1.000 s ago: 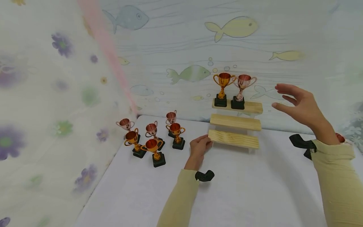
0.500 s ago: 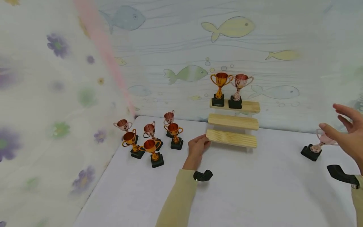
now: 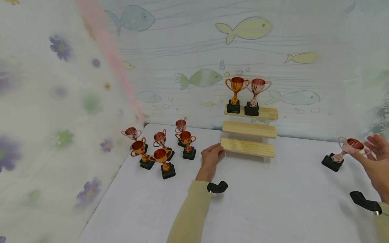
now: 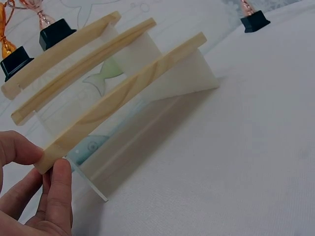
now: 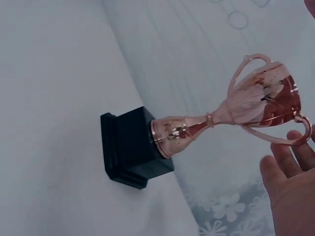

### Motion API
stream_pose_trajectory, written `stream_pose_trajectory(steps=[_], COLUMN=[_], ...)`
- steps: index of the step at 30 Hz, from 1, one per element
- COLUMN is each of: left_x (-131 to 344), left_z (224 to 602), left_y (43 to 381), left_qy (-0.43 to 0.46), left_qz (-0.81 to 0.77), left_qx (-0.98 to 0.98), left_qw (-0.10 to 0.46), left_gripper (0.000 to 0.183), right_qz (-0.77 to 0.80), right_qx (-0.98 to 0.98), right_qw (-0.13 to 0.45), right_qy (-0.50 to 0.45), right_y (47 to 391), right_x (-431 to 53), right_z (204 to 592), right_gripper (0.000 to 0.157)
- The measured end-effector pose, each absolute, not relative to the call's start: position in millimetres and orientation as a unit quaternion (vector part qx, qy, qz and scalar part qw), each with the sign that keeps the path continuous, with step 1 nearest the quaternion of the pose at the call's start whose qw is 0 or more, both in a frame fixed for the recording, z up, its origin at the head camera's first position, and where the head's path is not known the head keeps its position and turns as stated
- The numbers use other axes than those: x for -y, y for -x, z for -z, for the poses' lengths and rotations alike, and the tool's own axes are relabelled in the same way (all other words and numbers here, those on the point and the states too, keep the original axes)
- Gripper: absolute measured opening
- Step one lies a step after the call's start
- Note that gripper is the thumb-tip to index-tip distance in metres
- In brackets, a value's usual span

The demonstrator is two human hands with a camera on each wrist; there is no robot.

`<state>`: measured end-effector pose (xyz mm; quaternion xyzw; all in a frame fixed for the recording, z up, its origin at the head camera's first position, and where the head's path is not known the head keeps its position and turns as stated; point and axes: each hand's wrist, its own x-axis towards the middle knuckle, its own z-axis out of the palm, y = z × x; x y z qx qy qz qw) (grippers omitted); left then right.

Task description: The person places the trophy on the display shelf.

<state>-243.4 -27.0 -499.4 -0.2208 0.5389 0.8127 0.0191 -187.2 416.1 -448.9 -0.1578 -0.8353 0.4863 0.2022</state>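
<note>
My left hand [image 3: 211, 157] pinches the left end of the lowest board of a three-tier wooden display stand [image 3: 247, 147], thumb on top and fingers beneath. A gold trophy cup [image 3: 235, 89] and a rose-gold trophy cup [image 3: 256, 89] stand on its top board. At the far right, my right hand [image 3: 377, 162] is spread around the bowl of another rose-gold trophy cup [image 5: 256, 101]. Its fingertips [image 5: 273, 169] are right at one handle in the right wrist view, with the thumb mostly out of frame. The cup's black base [image 5: 135, 147] rests on the table.
Several gold and rose-gold trophy cups [image 3: 160, 156] on black bases stand grouped at the table's left. The middle and lowest boards of the stand hold no cups. A white cloth covers the table [image 3: 249, 202], and a fish-patterned curtain [image 3: 188, 40] hangs behind.
My right hand has moved right and down from beside the top board to the rose-gold trophy cup at the far right. My left hand keeps its pinch on the stand.
</note>
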Motion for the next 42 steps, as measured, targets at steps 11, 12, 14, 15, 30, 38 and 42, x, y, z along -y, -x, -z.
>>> stream_pose_trajectory(steps=[11, 12, 14, 15, 30, 38, 42], left_x=[26, 26, 26, 26, 27, 28, 27], left_z=[496, 497, 497, 497, 497, 497, 497], left_y=[242, 242, 242, 242, 242, 244, 243], left_qy=[0.212, 0.212, 0.213, 0.215, 0.223, 0.227, 0.230], left_qz=[-0.812, -0.812, -0.812, -0.811, -0.814, -0.817, -0.815], left_qx=[-0.543, -0.544, -0.543, -0.543, -0.535, -0.529, -0.532], left_qw=[0.020, 0.021, 0.022, 0.023, 0.023, 0.018, 0.020], left_gripper=[0.029, 0.029, 0.029, 0.029, 0.029, 0.029, 0.029], right_qz=[-0.496, -0.499, -0.508, -0.512, -0.481, -0.510, -0.507], right_qx=[0.835, 0.831, 0.821, 0.816, 0.822, 0.793, 0.794], right_qw=[0.150, 0.150, 0.152, 0.154, 0.161, 0.223, 0.207], right_qy=[0.185, 0.194, 0.210, 0.217, 0.258, 0.249, 0.262], right_y=[186, 187, 188, 188, 195, 198, 195], right_x=[-419, -419, -418, -418, -416, -412, -410], right_z=[460, 460, 462, 462, 463, 468, 465], right_gripper=[0.070, 0.069, 0.068, 0.067, 0.062, 0.058, 0.057])
